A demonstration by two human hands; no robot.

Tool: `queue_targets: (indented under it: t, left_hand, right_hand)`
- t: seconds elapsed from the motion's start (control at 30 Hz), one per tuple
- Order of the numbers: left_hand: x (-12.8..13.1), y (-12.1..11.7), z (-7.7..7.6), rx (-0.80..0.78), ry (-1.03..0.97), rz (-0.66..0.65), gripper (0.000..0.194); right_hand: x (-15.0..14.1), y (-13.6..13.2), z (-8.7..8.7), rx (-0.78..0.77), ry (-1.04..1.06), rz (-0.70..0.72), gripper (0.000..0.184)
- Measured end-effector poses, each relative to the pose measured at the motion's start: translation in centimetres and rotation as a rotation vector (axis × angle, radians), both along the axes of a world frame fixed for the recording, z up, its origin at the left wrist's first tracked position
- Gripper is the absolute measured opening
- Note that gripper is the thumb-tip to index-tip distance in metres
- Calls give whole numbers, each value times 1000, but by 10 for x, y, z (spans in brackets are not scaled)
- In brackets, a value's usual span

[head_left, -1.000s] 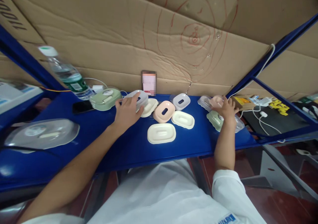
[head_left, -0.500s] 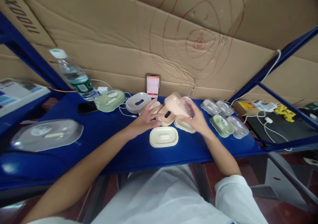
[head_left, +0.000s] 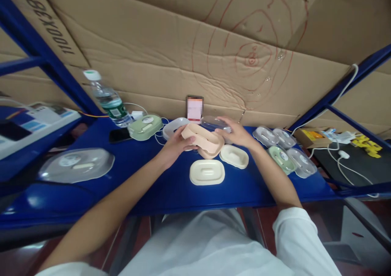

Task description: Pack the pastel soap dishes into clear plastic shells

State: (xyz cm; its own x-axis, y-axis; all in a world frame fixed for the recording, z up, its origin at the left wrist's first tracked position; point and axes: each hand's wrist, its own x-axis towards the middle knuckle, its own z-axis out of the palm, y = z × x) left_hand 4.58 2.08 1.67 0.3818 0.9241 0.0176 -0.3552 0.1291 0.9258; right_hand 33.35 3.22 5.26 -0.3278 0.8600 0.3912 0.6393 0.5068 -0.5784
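Note:
My left hand grips a peach oval plastic box by its left end, tilted above the table. My right hand is closed on a clear plastic cover, just behind the box and apart from it. Beneath the held box lies another peach oval piece, partly hidden. A cream oval lid with a raised middle rests in front, and a cream tray sits to its right. Left of the held box a pale grey oval piece shows behind my fingers.
Clear-covered boxes group at the right, one of them green. On the left are a large clear cover, a green box, a water bottle and a dark phone. Another phone leans against the cardboard.
My right hand took a peach covered box from the right-hand group to the middle. The clear cover is now off it, in my right hand, and my left hand has taken the peach box.

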Motion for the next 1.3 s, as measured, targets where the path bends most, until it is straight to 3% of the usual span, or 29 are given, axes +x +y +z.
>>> queue_targets:
  t: [0.13, 0.23, 0.33, 0.43, 0.53, 0.6, 0.8, 1.0, 1.1, 1.17, 1.3]
  left_hand:
    - [-2, 1, 1, 17, -2, 17, 75]
    - [-3, 4, -2, 21, -3, 26, 75]
    - [-3, 6, -8, 61, -48, 43, 75]
    - [-4, 7, -12, 112, -80, 49, 74]
    - [-6, 9, -15, 132, -56, 53, 76]
    - [-7, 11, -17, 142, -27, 66, 79]
    - [-2, 10, -22, 157, 74, 49, 94]
    - [-1, 10, -24, 295, 291, 83, 107]
    - [-5, 12, -25, 486, 564, 152, 98]
    - [-7, 11, -26, 675, 802, 247, 91]
    - [-6, 3, -31, 869, 1125, 330, 83]
  right_hand:
    - [36, 32, 12, -110, -190, -156, 60]
    - [36, 29, 27, -51, -249, -198, 57]
    - [5, 5, 47, 27, -185, 47, 55]
    - [-36, -19, 62, -77, -206, 330, 58]
    - [-60, -25, 64, -117, -257, 402, 44]
    - [-60, -18, 61, -117, -260, 404, 41]
    - [-16, 14, 51, -113, -77, 280, 47]
    - [20, 34, 31, -189, -205, -4, 41]
    - [32, 38, 27, -232, -167, -61, 38]
    - [45, 36, 34, -214, -116, -80, 41]
    - [93, 7, 51, -136, -122, -203, 51]
